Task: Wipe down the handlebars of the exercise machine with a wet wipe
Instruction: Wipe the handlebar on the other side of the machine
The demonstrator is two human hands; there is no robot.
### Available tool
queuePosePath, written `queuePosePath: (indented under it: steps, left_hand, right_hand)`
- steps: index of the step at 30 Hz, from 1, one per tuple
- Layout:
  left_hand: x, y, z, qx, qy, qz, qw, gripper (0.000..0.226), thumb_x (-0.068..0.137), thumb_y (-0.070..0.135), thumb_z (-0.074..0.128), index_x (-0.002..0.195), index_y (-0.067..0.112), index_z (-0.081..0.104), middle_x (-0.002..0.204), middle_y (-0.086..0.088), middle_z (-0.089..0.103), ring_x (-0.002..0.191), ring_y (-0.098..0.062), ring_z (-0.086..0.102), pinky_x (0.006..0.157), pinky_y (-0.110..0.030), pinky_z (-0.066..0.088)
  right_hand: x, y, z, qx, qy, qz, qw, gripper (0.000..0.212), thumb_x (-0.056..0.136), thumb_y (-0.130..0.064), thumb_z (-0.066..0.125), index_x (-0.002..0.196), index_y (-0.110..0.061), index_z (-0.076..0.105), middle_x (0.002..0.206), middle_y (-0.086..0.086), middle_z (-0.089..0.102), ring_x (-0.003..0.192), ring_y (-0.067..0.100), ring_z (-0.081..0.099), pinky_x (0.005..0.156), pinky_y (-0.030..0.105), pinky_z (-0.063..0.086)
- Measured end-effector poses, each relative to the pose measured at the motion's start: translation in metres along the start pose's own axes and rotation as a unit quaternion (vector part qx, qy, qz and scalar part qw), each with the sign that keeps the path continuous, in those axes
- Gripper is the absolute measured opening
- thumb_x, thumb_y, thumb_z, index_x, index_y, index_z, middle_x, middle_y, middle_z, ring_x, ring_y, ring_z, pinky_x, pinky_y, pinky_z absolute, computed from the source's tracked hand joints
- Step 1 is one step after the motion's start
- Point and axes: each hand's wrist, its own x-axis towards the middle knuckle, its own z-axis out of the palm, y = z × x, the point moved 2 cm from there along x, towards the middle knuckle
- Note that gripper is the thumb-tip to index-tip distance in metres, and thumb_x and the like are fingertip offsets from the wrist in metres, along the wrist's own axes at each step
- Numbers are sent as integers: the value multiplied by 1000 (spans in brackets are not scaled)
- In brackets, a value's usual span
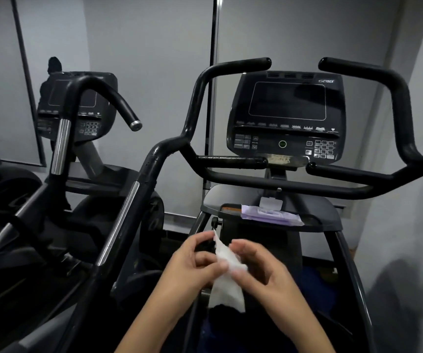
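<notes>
A white wet wipe [227,281] hangs crumpled between both hands low in the middle of the view. My left hand [195,261] pinches its upper left edge, and my right hand [259,266] pinches it from the right. The black handlebars of the exercise machine rise ahead: the left handlebar [197,98] curves up beside the console, and the right handlebar [399,98] mirrors it. A long side bar [139,189] with a silver strip slants down to my left. Both hands are well below the bars and touch none of them.
The console [287,115] with a dark screen sits between the bars. A purple wipe packet [271,215] with its lid open lies on the tray [327,215] under the console. A second machine [78,118] stands at the left. Grey walls close in behind and at the right.
</notes>
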Motion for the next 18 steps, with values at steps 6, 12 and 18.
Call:
queuePosePath:
  steps: [6, 12, 18]
  left_hand:
    - [39, 7, 2, 138, -3, 75, 987, 34, 81, 11, 70, 110, 28, 65, 83, 7, 67, 74, 5, 61, 74, -11, 50]
    - [97, 16, 8, 128, 22, 99, 987, 7, 83, 15, 68, 78, 20, 71, 81, 2, 72, 77, -7, 67, 75, -23, 53]
    - [169, 30, 19, 123, 97, 111, 981, 10, 86, 15, 66, 75, 17, 67, 65, 0, 71, 57, -6, 65, 58, -24, 53]
  right_hand:
    - [38, 13, -14, 57, 20, -6, 998, 17, 68, -30, 68, 83, -23, 72, 80, -4, 70, 73, 3, 61, 64, 12, 47]
    - [88, 29, -35, 193, 27, 1, 981, 47, 53, -40, 82, 95, -24, 67, 92, 0, 71, 87, 13, 66, 71, 24, 54]
    - [138, 33, -35, -137, 252, -167, 943, 26, 80, -28, 64, 102, -40, 57, 106, -21, 56, 105, -6, 51, 87, 3, 36]
